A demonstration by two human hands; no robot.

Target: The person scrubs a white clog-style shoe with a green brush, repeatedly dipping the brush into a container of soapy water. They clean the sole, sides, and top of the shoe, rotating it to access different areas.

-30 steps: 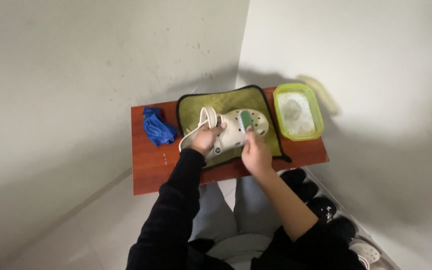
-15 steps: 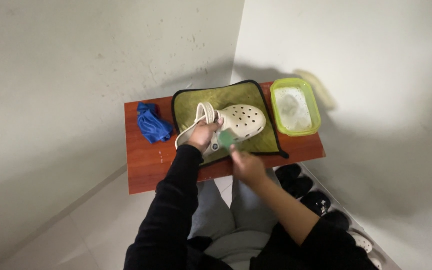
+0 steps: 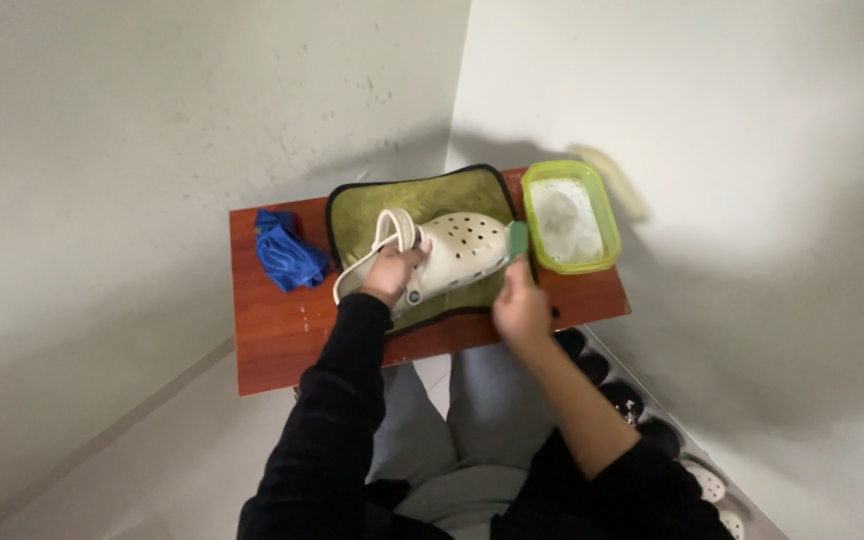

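In the middle of the frame, on a small reddish-brown wooden table (image 3: 282,330) set into the corner of two pale walls, a cream foam clog (image 3: 452,252) with round holes across its toe lies on a green mat (image 3: 432,195) edged in black. The clog points toward the right of the frame, its heel strap looping out to the left.

The left hand (image 3: 390,272), coming up from a black sleeve, is closed around the heel end of the clog, fingers wrapped over its rim, holding it down on the mat. The right hand (image 3: 520,305), its forearm bare, sits just right of the clog and pinches a small green scrub pad (image 3: 517,240) between its fingers; the pad stands at the clog's toe, and whether it touches the toe cannot be told.

Right of the mat, near the table's right edge, stands a rectangular green-rimmed plastic tub (image 3: 607,232) holding foamy water. Beyond it, against the wall, a pale elongated object (image 3: 612,180) is too blurred to identify. At the left end of the table lies a crumpled blue cloth (image 3: 287,255), apart from the mat.

In the lower right of the frame, dark shoes (image 3: 642,405) stand in a row on the floor beside the person's grey-trousered knees.
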